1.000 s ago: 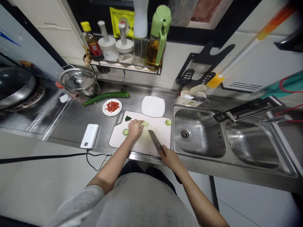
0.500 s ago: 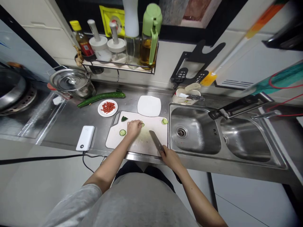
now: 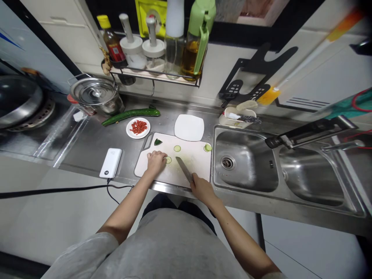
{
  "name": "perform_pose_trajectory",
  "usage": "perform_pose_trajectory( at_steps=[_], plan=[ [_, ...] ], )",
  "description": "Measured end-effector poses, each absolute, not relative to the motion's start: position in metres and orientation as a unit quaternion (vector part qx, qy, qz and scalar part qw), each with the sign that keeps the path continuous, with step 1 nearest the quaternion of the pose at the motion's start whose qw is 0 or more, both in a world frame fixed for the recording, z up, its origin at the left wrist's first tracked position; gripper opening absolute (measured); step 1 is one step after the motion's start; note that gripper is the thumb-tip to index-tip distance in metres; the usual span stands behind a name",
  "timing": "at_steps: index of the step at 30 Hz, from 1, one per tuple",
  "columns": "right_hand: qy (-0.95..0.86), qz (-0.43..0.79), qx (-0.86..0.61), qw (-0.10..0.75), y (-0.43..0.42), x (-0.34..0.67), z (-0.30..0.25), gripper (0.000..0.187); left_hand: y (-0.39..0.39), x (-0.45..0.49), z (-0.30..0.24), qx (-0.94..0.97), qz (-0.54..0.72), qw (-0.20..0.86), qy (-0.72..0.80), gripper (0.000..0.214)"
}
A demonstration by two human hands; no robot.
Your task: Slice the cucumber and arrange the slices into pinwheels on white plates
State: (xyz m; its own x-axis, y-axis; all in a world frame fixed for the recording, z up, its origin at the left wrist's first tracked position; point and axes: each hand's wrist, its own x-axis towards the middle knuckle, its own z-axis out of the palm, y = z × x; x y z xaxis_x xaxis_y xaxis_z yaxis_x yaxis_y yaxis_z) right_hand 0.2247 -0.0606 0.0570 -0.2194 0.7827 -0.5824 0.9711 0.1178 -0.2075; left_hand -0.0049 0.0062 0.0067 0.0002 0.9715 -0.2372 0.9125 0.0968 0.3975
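My left hand (image 3: 157, 162) is over the left half of the white cutting board (image 3: 145, 167), its fingers closed at the edge of a round cucumber slice (image 3: 168, 159). In my right hand (image 3: 202, 188) is a kitchen knife (image 3: 183, 169), its blade slanting up and left low over the board. A second cucumber slice (image 3: 177, 148) lies flat just beyond the knife tip. More slices (image 3: 208, 148) overlap at the board's right edge. A dark green cucumber end (image 3: 157, 142) rests near the board's handle slot.
Behind the board sit an empty white plate (image 3: 189, 127), a small dish (image 3: 130, 133) of chopped red pieces and a long cucumber (image 3: 131, 115). A white power bank (image 3: 111, 162) lies left, a double sink (image 3: 247, 161) is right. A lidded pot (image 3: 97, 95) stands back left.
The slice that was at my left fingers now lies on the board. My left hand has moved left to the other slice. The knife has shifted slightly left, and the view has shifted.
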Motion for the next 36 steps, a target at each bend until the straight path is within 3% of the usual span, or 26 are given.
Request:
perform_pose_trajectory(
  at_steps=[36],
  plan=[
    [0.759,-0.287,0.543,0.214,-0.043,0.180,0.063,0.030,0.006,-0.012,-0.004,0.664,0.089,0.243,0.702,0.024]
  ],
)
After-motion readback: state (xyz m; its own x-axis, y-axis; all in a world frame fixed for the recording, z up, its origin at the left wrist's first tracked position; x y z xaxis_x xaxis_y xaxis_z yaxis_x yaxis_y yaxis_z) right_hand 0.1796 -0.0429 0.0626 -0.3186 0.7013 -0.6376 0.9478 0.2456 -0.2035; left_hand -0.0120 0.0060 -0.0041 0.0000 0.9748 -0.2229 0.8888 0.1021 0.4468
